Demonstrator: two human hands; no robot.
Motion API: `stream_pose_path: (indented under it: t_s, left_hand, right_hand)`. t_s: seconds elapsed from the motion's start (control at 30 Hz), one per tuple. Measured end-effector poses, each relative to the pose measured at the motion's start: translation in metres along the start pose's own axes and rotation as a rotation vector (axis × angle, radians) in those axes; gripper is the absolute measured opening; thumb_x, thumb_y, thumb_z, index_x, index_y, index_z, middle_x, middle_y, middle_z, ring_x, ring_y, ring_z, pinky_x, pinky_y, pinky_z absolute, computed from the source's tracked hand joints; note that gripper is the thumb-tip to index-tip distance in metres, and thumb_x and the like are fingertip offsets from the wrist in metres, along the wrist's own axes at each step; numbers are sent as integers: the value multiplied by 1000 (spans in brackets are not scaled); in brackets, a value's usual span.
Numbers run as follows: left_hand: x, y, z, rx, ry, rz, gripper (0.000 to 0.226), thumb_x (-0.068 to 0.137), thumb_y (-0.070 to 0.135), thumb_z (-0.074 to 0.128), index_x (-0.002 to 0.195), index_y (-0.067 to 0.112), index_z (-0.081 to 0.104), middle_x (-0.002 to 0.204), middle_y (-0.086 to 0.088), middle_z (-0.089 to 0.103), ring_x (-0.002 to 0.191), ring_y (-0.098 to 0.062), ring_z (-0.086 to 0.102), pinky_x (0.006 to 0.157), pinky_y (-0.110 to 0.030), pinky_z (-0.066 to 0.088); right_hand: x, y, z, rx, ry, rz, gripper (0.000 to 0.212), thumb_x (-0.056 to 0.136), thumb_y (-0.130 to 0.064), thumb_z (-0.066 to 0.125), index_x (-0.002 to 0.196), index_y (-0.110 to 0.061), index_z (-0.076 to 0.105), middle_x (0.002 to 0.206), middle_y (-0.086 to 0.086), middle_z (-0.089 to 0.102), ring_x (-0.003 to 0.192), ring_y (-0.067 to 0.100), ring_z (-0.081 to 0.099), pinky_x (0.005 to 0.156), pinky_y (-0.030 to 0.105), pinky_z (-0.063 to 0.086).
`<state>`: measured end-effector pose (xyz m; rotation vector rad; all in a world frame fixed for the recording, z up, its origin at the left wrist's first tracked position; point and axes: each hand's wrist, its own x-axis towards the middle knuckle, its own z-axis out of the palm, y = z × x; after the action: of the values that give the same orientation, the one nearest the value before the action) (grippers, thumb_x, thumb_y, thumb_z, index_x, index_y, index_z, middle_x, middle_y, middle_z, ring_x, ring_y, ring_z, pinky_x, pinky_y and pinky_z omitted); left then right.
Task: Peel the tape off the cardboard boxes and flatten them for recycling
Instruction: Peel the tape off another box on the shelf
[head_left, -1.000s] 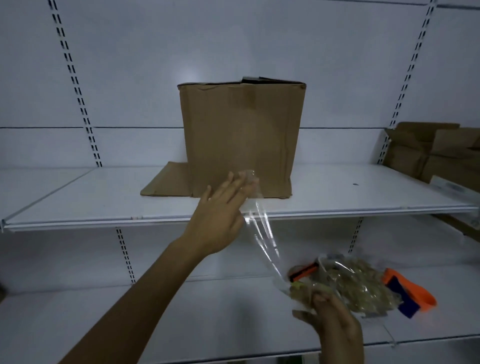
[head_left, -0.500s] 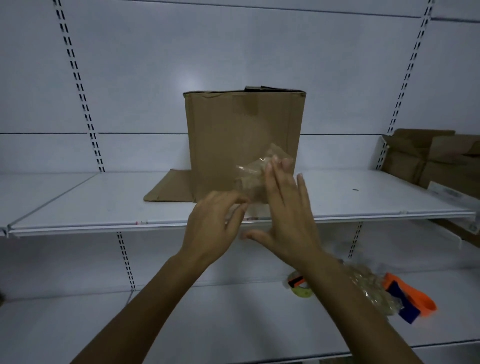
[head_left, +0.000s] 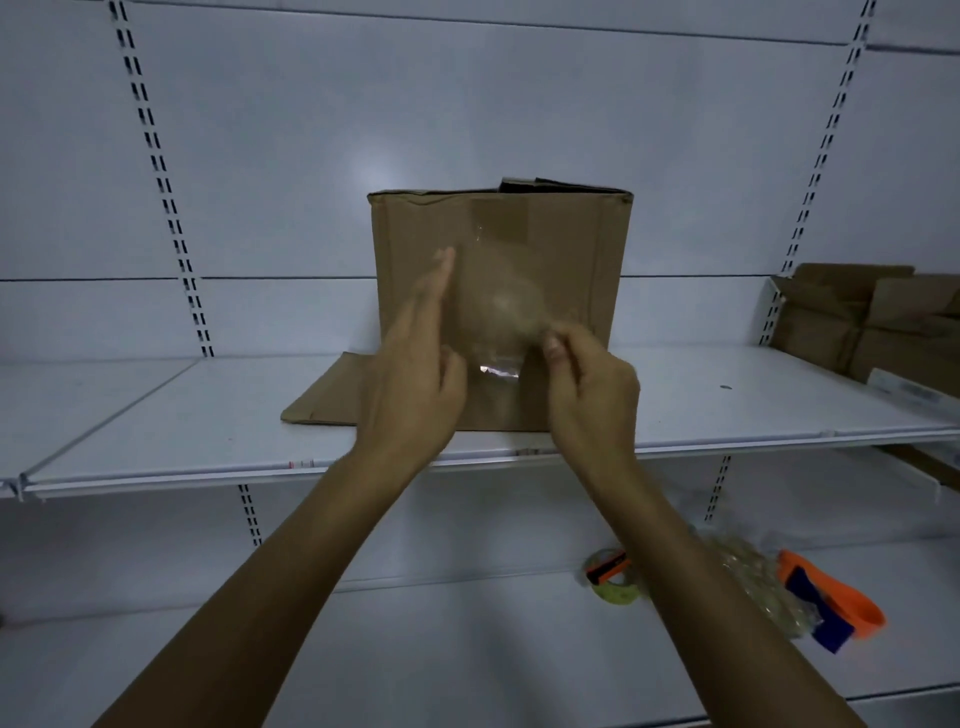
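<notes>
A brown cardboard box (head_left: 566, 260) stands upright on the upper white shelf (head_left: 156, 415), its top edges ragged and one bottom flap (head_left: 324, 397) splayed flat on the shelf toward the left. A short strip of tape (head_left: 500, 224) shows on the box's front face just below the top edge. In front of that face, between the two raised hands, hangs a piece of clear tape (head_left: 501, 322), blurred and see-through, with a bright glint at its lower edge.

The right hand (head_left: 592, 395) is curled, thumb and fingertips pinched together on the right edge of the clear tape. The left hand (head_left: 415, 374) is open, fingers straight and pointing up, its palm turned toward the film; whether it touches the tape cannot be told through the blur. Both bare forearms reach up from the near edge of the scene.

On the lower shelf (head_left: 467, 649), near and to the right, lie a small roll of tape (head_left: 613, 582) with an orange and black piece on it, a crumpled wad of clear plastic (head_left: 753, 587), and an orange and blue tool (head_left: 831, 603) just beside the wad. Far right on the upper shelf, more brown cardboard (head_left: 872, 317) is stacked against the white back panel (head_left: 467, 93), well apart from the box. Slotted uprights (head_left: 161, 182) run down the panel.
</notes>
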<state>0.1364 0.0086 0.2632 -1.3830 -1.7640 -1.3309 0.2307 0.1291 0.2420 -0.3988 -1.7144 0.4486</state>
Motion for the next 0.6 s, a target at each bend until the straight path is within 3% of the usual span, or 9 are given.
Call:
stream_pose_path:
  t_s: [0.07, 0.17, 0.23, 0.3, 0.37, 0.43, 0.53, 0.6]
  left_hand:
    - [5, -13, 9, 219, -170, 47, 80, 86, -9, 42, 151, 26, 13, 158, 0, 20, 144, -18, 21, 115, -33, 23]
    - [7, -34, 20, 409, -314, 35, 82, 88, -8, 41, 152, 25, 4, 160, 5, 0, 147, -16, -3, 118, -43, 9]
    - [6, -44, 22, 384, -338, 48, 78, 88, -6, 41, 152, 24, 9, 160, 6, -1, 147, -15, -4, 118, -45, 10]
    - [-4, -45, 22, 160, -299, 53, 66, 91, -1, 39, 150, 23, 21, 158, 5, 12, 146, -12, 6, 119, -43, 17]
    - [-24, -33, 20, -173, -238, -46, 49, 97, 19, 36, 144, 31, 28, 151, 10, 30, 141, -5, 25, 115, -38, 29]
    - [-50, -21, 21, -331, -215, -96, 46, 97, 45, 36, 142, 40, 26, 148, 17, 34, 136, 0, 33, 112, -34, 35]
    - [-93, -8, 25, -255, -302, 65, 69, 87, 67, 41, 147, 40, 20, 156, 14, 21, 142, -6, 24, 114, -24, 23]
    - [-120, -6, 35, -156, -394, 199, 77, 85, 65, 49, 148, 28, 22, 158, 5, 21, 144, -13, 24, 115, -34, 26]
  right_hand:
    - [11, -4, -7, 251, -59, 217, 20, 98, -16, 48, 87, -13, 65, 79, -2, 62, 75, 7, 54, 68, 14, 41]
    - [9, -3, -18, 424, -177, 345, 24, 99, -15, 48, 79, -7, 60, 77, 5, 58, 77, 13, 53, 72, 30, 42]
    - [-9, 1, -21, 484, -242, 418, 24, 97, -17, 51, 79, -7, 62, 79, 6, 62, 80, 18, 57, 77, 36, 46]
    - [-28, 0, -24, 588, -259, 539, 25, 96, -15, 53, 75, -12, 66, 77, 3, 65, 80, 19, 61, 81, 38, 50]
    - [-48, -4, -28, 677, -259, 638, 30, 95, -10, 52, 72, -16, 69, 77, 3, 68, 80, 19, 65, 81, 37, 54]
    - [-67, -9, -35, 700, -279, 699, 30, 95, -8, 51, 77, -17, 73, 82, 2, 72, 81, 18, 68, 78, 31, 56]
    - [-96, -16, -47, 710, -376, 777, 24, 96, -10, 47, 101, -9, 71, 96, 7, 74, 91, 20, 70, 78, 25, 56]
    - [-113, -21, -57, 767, -390, 871, 25, 93, -12, 48, 107, -9, 68, 99, 7, 74, 94, 20, 70, 79, 27, 56]
